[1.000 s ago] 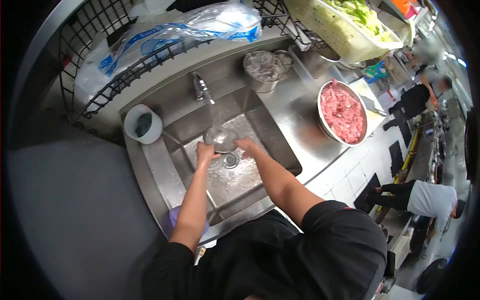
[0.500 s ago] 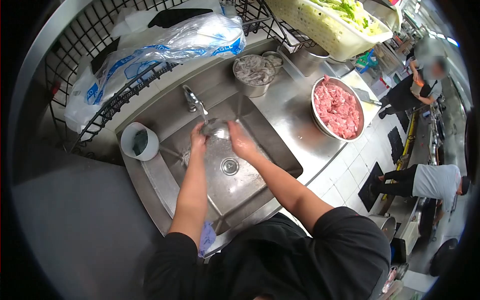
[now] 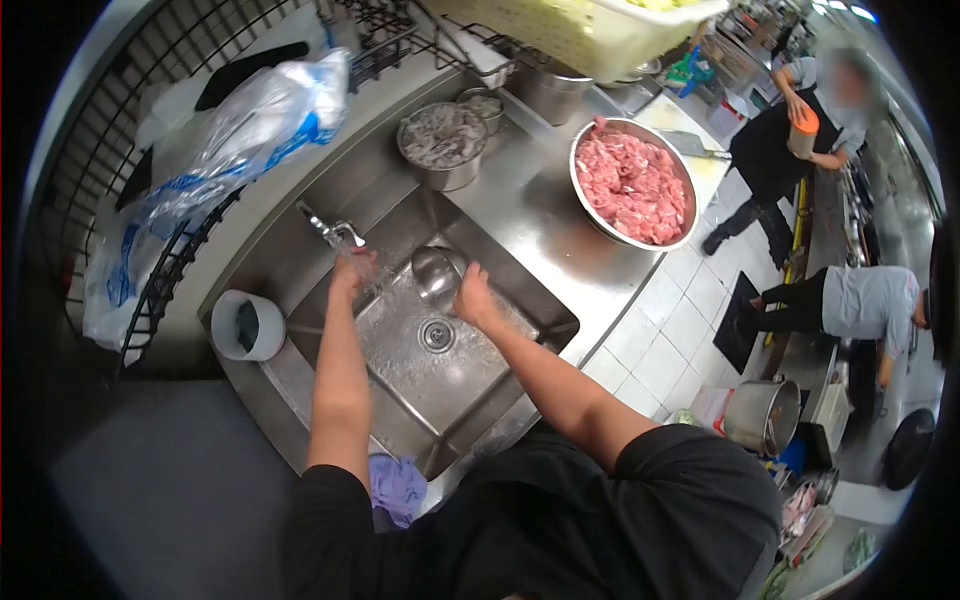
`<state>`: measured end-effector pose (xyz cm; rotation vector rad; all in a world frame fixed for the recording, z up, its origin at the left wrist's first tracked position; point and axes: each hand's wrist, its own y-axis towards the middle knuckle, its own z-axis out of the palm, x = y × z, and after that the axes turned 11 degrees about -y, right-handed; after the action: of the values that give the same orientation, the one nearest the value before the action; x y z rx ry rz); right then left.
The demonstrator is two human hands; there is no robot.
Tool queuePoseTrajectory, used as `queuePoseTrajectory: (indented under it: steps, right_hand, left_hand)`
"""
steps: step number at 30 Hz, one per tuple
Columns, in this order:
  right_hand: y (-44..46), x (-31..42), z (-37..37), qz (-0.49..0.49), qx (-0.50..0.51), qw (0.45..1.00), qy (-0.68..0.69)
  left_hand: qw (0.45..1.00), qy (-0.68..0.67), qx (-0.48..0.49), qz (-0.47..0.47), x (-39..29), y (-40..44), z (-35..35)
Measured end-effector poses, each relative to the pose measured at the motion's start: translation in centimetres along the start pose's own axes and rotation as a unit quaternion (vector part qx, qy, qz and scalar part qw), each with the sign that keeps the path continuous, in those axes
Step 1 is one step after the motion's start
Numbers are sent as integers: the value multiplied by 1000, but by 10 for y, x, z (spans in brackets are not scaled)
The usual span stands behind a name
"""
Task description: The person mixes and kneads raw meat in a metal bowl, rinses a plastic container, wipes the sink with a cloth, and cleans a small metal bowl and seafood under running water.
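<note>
Water runs from the faucet (image 3: 325,226) into the steel sink (image 3: 400,385). My left hand (image 3: 353,270) is under the stream, apart from the bowl; water and splash blur its fingers. A small metal bowl (image 3: 437,272) is tilted over the sink, and my right hand (image 3: 474,296) grips its right rim. The round drain (image 3: 437,335) shows below the bowl.
Right of the sink stand a bowl of raw meat (image 3: 635,185) and a pot of greyish food (image 3: 441,138). A white tub (image 3: 247,326) sits at the left edge. A wire rack (image 3: 180,240) holds plastic bags. Two co-workers (image 3: 770,150) stand at the right.
My left hand has let go of the bowl and moved left under the water. The bowl, in my right hand, is now out of the stream. The view has shifted right.
</note>
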<state>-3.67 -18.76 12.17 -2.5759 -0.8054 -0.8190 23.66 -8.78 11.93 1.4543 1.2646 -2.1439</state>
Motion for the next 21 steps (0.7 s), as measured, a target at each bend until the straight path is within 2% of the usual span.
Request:
queuePoseTrajectory:
  steps: [1, 2, 3, 4, 5, 6, 7, 8, 9, 10, 11, 12, 13, 14, 15, 16, 17, 18, 19, 20, 21]
  right_hand:
    - [2, -8, 9, 41, 41, 997, 49]
    - [-2, 0, 6, 116, 146, 961, 204]
    - [-8, 14, 4, 182, 245, 884, 354]
    - [-13, 28, 9, 208, 261, 856, 394]
    - [-17, 41, 17, 232, 277, 825, 433]
    - [-14, 48, 31, 229, 271, 826, 438]
    - [-9, 48, 51, 121, 216, 945, 215]
    - [-9, 46, 64, 6, 148, 989, -27]
    - [-15, 47, 53, 6, 149, 989, -24]
    - [-24, 46, 28, -78, 29, 987, -136]
    - [-27, 40, 4, -162, -96, 952, -243]
    - [-26, 30, -17, -200, -80, 947, -240]
    - [-24, 16, -39, -240, -65, 939, -237]
    - [-23, 8, -65, -215, -62, 951, -212]
    - [-23, 0, -88, -190, -57, 962, -186]
    - [-10, -24, -88, -140, -108, 976, -123]
    - [3, -48, -84, -88, -155, 982, -59]
    - [9, -47, -111, 30, -83, 991, 97]
    - [16, -41, -141, 148, -7, 957, 249]
    - [29, -54, -140, 145, -5, 958, 248]
    - [47, -74, -129, 170, 9, 877, 450]
  left_hand:
    - [998, -57, -6, 29, -9, 6, 4]
    - [998, -53, 3, 31, -18, 12, 8]
    - [1000, 7, 8, -21, -28, 19, 11]
    - [995, 68, 11, -70, -40, 25, 14]
    - [995, 73, 18, -65, -54, 32, 12]
    - [996, -34, 41, -78, -68, 38, 8]
    - [984, -139, 63, -92, -79, 39, 7]
    - [984, -136, 62, -93, -82, 30, 14]
    - [987, -141, 36, -72, -83, 15, 25]
    - [988, -148, 8, -50, -82, -2, 35]
    - [987, -155, -19, -26, -83, -12, 39]
    - [997, -62, -13, 39, -61, -4, 33]
    - [994, 0, -54, 95, -46, -21, 43]
    - [982, 59, -96, 149, -27, -40, 51]
    - [989, 109, -34, 95, 7, -24, 31]
    - [974, 187, -9, 127, 51, -6, 21]
    - [995, 93, -45, 1, 77, -24, 28]
    - [993, 95, -5, -71, 90, -51, 38]
    - [990, 107, -24, -89, 126, -60, 42]
    - [980, 155, 22, -121, 151, -70, 46]
    - [965, 202, 67, -151, 169, -82, 52]
